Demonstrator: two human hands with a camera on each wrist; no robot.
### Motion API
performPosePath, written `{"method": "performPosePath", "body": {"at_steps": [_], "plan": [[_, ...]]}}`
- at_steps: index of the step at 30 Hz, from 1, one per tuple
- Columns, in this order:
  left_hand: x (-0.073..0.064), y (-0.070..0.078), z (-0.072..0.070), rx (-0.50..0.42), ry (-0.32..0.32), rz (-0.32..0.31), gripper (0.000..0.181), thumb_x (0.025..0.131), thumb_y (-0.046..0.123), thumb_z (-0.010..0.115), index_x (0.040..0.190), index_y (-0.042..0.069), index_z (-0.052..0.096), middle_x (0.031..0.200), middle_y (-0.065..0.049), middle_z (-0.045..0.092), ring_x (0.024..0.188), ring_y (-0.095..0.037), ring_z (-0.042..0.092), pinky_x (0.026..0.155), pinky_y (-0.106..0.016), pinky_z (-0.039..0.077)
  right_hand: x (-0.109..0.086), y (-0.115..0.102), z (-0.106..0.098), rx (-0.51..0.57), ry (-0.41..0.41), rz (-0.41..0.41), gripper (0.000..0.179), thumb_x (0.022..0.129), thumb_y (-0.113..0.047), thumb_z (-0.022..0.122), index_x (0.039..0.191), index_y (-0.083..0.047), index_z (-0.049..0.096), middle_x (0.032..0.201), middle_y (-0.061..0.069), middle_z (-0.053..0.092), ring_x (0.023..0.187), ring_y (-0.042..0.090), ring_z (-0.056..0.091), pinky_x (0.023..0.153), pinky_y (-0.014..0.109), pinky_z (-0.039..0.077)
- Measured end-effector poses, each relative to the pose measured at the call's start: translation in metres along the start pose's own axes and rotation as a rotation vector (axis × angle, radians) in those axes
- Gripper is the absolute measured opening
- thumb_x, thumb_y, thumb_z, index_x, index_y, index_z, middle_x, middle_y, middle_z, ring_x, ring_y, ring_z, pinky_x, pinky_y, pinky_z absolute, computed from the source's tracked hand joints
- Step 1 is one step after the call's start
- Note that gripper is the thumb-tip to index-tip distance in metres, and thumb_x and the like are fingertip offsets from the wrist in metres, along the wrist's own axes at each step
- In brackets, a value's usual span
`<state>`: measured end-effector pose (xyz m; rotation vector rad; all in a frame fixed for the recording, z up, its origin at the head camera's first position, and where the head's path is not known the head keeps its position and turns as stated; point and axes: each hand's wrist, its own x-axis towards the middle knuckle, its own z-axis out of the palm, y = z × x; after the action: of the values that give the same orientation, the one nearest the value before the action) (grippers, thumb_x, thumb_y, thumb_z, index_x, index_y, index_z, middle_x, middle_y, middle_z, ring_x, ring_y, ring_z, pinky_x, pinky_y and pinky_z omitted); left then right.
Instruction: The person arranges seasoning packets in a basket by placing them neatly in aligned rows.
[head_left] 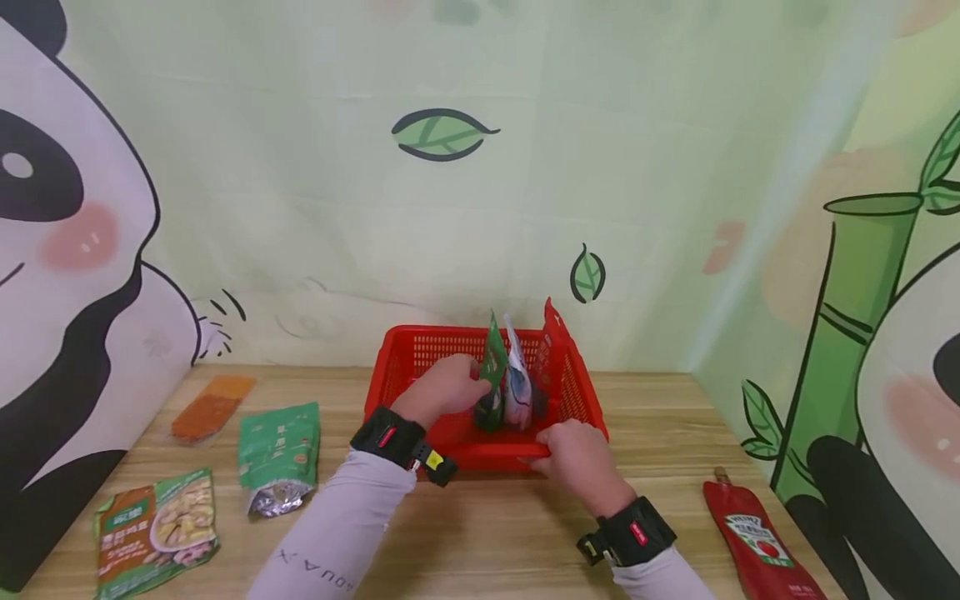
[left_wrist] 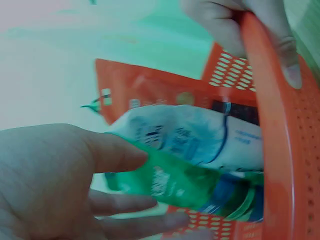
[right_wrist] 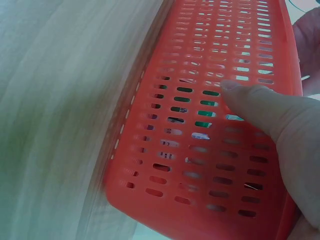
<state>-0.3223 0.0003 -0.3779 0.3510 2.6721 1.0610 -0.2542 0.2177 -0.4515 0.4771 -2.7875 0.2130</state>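
A red plastic basket [head_left: 480, 457] with slotted walls stands on the table against the backdrop. Inside it, a green packet [left_wrist: 165, 175], a white packet [left_wrist: 185, 135] and a red packet [left_wrist: 145, 82] stand on edge side by side. My left hand [head_left: 446, 387] reaches over the basket and pinches the green packet near its upper end, thumb on one face and fingers on the other. With my right hand [head_left: 581, 462] I grip the front rim near the right corner; the thumb [right_wrist: 250, 102] lies on the outer wall. The packets' lower ends are partly hidden.
On the left of the table [head_left: 465, 542] lie an orange packet [head_left: 210, 408], a green pouch [head_left: 279, 450] and a brown-and-green food packet [head_left: 157, 533]. A red ketchup pouch [head_left: 761, 537] with a spout lies at the right. A printed panda backdrop [head_left: 337, 208] rises behind.
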Motion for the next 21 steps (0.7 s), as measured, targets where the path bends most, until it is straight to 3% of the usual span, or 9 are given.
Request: {"method": "performPosePath", "body": {"at_steps": [6, 10, 16, 21], "plan": [[-0.025, -0.015, -0.02, 0.058, 0.115, 0.094, 0.043, 0.097, 0.031, 0.071, 0.135, 0.014, 0.063, 0.126, -0.005, 0.07, 0.108, -0.024, 0.065, 0.095, -0.043, 0.058, -0.001, 0.003, -0.001, 0.019, -0.028, 0.012, 0.03, 0.078, -0.033, 0.09, 0.063, -0.022, 0.066, 0.055, -0.012, 0.053, 0.056, 0.008, 0.044, 0.056, 0.023, 0.035], [-0.052, -0.037, -0.03, 0.076, 0.169, 0.113, 0.038, 0.096, 0.028, 0.072, 0.131, 0.014, 0.066, 0.122, -0.005, 0.071, 0.105, -0.023, 0.066, 0.094, -0.043, 0.059, 0.0, -0.001, 0.003, -0.004, -0.038, 0.004, 0.027, 0.077, -0.035, 0.09, 0.066, -0.022, 0.069, 0.056, -0.012, 0.056, 0.056, 0.007, 0.046, 0.057, 0.023, 0.037], [-0.091, -0.077, -0.035, 0.008, 0.256, 0.043, 0.027, 0.097, 0.018, 0.068, 0.122, 0.007, 0.069, 0.109, -0.009, 0.072, 0.087, -0.02, 0.063, 0.079, -0.037, 0.061, 0.001, -0.003, 0.004, -0.016, -0.049, 0.028, 0.029, 0.077, -0.037, 0.09, 0.064, -0.023, 0.068, 0.055, -0.012, 0.056, 0.055, 0.007, 0.047, 0.058, 0.023, 0.038], [-0.121, -0.127, -0.047, 0.1, 0.394, -0.043, 0.023, 0.1, 0.014, 0.058, 0.115, -0.001, 0.069, 0.095, -0.011, 0.071, 0.078, -0.019, 0.06, 0.068, -0.035, 0.053, 0.001, -0.003, 0.0, -0.002, -0.072, 0.041, 0.026, 0.078, -0.036, 0.089, 0.067, -0.022, 0.071, 0.055, -0.012, 0.057, 0.056, 0.006, 0.048, 0.06, 0.024, 0.041]]}}
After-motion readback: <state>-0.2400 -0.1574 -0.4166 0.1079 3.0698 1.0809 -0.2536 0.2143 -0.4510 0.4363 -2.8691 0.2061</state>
